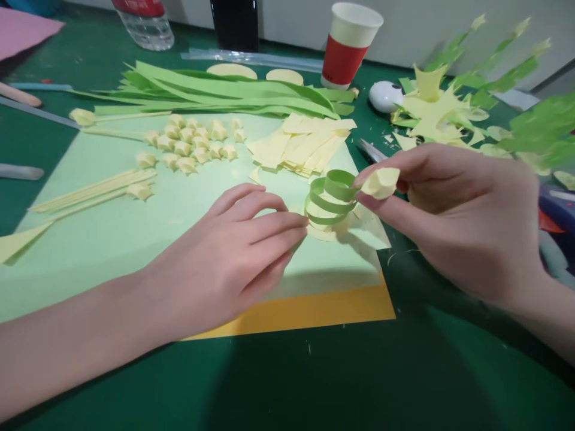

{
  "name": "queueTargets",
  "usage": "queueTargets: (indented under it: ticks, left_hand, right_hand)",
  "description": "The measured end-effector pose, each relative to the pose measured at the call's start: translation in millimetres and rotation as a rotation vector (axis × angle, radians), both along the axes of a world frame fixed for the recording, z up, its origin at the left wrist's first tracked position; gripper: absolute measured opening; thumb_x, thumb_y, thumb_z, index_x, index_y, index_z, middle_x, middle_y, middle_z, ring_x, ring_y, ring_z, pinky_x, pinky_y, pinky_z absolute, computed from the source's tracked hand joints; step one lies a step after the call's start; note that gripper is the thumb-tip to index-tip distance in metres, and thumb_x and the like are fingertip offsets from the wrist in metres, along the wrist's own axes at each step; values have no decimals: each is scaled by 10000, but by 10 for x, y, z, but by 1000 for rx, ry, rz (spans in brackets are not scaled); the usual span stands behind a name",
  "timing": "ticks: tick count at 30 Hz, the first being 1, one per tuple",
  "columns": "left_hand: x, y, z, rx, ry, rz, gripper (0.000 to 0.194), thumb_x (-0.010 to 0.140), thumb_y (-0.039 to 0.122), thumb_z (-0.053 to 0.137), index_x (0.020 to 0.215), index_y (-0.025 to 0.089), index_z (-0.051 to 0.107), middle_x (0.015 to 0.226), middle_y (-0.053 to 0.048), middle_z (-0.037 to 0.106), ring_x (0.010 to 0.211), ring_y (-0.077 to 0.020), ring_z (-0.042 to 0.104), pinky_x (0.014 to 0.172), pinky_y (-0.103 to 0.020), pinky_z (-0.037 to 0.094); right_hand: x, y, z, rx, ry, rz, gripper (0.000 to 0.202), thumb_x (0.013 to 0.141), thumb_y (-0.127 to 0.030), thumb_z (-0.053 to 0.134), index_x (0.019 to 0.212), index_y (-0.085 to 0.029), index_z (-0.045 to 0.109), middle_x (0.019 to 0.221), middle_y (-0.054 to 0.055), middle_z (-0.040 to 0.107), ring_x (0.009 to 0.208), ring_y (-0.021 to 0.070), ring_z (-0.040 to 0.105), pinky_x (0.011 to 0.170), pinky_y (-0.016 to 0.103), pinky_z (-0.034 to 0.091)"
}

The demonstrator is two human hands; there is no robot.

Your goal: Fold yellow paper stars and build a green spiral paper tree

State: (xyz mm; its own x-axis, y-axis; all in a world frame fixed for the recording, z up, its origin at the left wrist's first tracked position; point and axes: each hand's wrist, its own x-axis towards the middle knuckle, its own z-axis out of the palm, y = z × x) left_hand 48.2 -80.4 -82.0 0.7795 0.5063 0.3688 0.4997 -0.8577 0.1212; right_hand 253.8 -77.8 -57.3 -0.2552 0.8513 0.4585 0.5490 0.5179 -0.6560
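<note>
My right hand (458,215) pinches a small folded pale yellow paper piece (381,182) between thumb and forefinger. Against those fingertips lies one end of a curled green paper strip (330,209), which winds down in loose loops. My left hand (242,239) is palm down over the pale green sheet, its fingertips closed at the left edge of the lower loop; its thumb is hidden. Beneath the curl are pale paper pieces, partly covered. Several small folded yellow paper shapes (193,143) and a fan of cut yellow paper pieces (300,143) lie beyond my hands.
Long green paper strips (215,93) stretch along the back. Behind them stand a red and white paper cup (348,51) and a water bottle (146,27). Scissor blades (372,151) show near my right hand. An orange sheet (323,311) sticks out under the pale green sheet (112,239).
</note>
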Motion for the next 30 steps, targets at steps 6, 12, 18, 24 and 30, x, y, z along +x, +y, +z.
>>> queueTargets:
  ticks: [6,12,18,24,30]
  left_hand:
    - [8,15,-41,36,3,6,228,893,160,412,1037,119,584,1015,-37,633,934,-202,490,908,-362,337]
    - [9,27,-33,34,-1,4,221,890,157,410,1026,118,580,1012,-37,627,937,-201,498,908,-357,346]
    - [-2,21,-46,18,-4,12,225,889,153,402,1025,132,580,1016,-31,628,962,-196,507,973,-368,312]
    - [-11,28,-58,-32,-3,5,237,881,169,400,1052,155,563,1067,-24,622,992,-197,529,1036,-401,275]
    - [-21,27,-65,-42,-27,-9,228,875,166,409,1050,177,555,1104,-17,602,1048,-200,519,1078,-401,223]
  right_hand:
    - [28,15,22,136,-109,-65,145,738,-120,639,680,-235,572,645,-85,606,656,108,554,581,298,435]
    - [35,12,3,189,-187,-96,101,757,-202,642,706,-239,563,658,-107,604,703,91,575,606,293,443]
    - [36,-3,24,70,-111,-78,111,766,-169,609,727,-258,556,690,-78,618,741,126,590,589,308,434]
    - [66,-6,3,52,-124,-81,111,808,-248,594,870,-336,566,831,-40,653,812,186,595,607,340,434]
    - [103,-22,-32,72,-174,-102,54,816,-314,582,860,-333,558,841,-56,657,754,156,592,627,306,450]
